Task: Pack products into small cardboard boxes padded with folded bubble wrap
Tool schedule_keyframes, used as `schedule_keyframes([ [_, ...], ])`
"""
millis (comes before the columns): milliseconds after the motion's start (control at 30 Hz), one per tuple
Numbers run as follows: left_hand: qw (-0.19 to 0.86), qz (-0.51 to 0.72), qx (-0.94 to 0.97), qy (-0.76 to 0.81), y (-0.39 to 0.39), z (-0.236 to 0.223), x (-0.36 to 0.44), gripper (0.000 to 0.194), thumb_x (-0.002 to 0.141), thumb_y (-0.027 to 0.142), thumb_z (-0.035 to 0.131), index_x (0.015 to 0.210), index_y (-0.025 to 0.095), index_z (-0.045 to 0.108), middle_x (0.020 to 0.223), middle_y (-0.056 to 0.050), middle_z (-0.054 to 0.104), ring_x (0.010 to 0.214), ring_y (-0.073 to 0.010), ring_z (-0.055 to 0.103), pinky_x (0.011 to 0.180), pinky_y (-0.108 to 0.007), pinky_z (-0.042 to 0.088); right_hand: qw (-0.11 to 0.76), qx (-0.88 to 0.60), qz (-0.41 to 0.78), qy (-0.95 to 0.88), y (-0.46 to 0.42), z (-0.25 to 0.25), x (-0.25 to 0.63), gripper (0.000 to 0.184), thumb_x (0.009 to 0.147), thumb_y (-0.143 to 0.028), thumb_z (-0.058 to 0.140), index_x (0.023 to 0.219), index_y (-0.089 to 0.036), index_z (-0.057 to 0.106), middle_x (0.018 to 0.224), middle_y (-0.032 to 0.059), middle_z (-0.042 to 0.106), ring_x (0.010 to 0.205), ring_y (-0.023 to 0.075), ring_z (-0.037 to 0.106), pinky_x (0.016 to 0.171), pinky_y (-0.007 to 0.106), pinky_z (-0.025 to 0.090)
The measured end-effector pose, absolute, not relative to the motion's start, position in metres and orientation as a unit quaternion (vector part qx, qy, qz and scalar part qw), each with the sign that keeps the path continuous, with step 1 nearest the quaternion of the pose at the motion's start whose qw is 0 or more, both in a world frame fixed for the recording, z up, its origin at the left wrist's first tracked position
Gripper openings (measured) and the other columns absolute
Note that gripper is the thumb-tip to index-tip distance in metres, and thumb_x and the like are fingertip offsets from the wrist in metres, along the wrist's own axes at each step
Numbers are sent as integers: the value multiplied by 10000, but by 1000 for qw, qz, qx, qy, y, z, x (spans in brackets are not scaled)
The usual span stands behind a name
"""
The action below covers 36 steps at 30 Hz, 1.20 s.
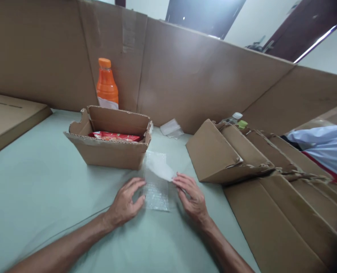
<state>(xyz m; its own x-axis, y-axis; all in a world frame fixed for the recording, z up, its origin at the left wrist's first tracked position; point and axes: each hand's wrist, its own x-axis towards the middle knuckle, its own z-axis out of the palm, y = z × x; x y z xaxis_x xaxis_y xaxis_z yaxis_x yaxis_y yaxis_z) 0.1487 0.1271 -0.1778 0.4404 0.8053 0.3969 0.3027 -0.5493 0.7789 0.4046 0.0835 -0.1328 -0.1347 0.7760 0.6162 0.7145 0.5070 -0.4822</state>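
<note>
A clear bubble-wrap sheet [156, 189] lies flat on the pale green table [43, 189], just in front of an open cardboard box [111, 151]. My left hand [126, 203] rests at the sheet's left edge, fingers curled and touching it. My right hand [191, 197] is at the right edge, its fingertips pinching a folded-over corner of the sheet. Inside the box lies a red packet [114, 136].
An orange bottle [107, 85] stands behind the box against a tall cardboard wall [185, 76]. Torn, folded cardboard pieces [228, 151] and a flat cardboard sheet [285, 220] fill the right side. Another person's sleeve [325, 148] shows at the far right. A small white wrapper [171, 128] lies by the wall.
</note>
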Motion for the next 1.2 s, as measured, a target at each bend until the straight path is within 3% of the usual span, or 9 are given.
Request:
schedule_keyframes([
  [200,366,384,757,381,127,-173,152,531,825,172,553,1355,191,524,1236,-119,674,1096,-234,659,979,-416,543,388,-505,129,-760,47,-132,395,253,931,-158,525,1023,-278,728,1105,73,754,1083,254,694,931,456,566],
  [300,369,387,758,374,126,-175,152,565,821,151,550,1382,192,507,1204,-113,683,1057,-221,670,958,-398,553,377,-539,134,-741,54,-126,393,248,938,-213,539,1109,-274,708,1188,90,724,1108,252,682,953,436,559],
  [500,368,388,771,346,128,-174,148,378,824,135,545,1181,199,651,1193,-106,681,1118,-231,648,980,-395,545,286,-571,90,-764,77,-143,379,523,867,-295,647,1381,-250,562,1448,137,560,1310,317,545,1056,526,470],
  [567,370,385,774,340,128,-172,147,350,821,133,550,1146,197,666,1168,-100,691,1108,-228,653,992,-397,541,278,-575,77,-765,81,-154,377,468,881,-275,623,1346,-234,593,1421,142,585,1278,315,573,1033,524,488],
  [733,376,383,773,338,128,-171,147,317,816,124,552,1093,193,689,1166,-101,691,1087,-227,660,993,-398,539,344,-584,101,-728,88,-167,382,242,955,-240,536,1110,-247,723,1202,97,726,1124,253,680,991,458,547],
  [1067,383,385,763,350,127,-175,146,461,813,156,565,1273,165,597,1160,-108,692,1026,-214,666,961,-372,543,513,-594,285,-551,86,-160,387,208,902,-373,649,1004,-230,760,1111,74,763,1075,241,692,1006,405,521],
  [1200,380,391,757,361,129,-169,145,502,831,188,568,1332,179,540,1200,-115,669,1043,-217,656,920,-384,552,583,-578,371,-435,86,-151,388,265,817,-477,738,899,-226,760,963,55,785,927,230,718,889,366,556],
])
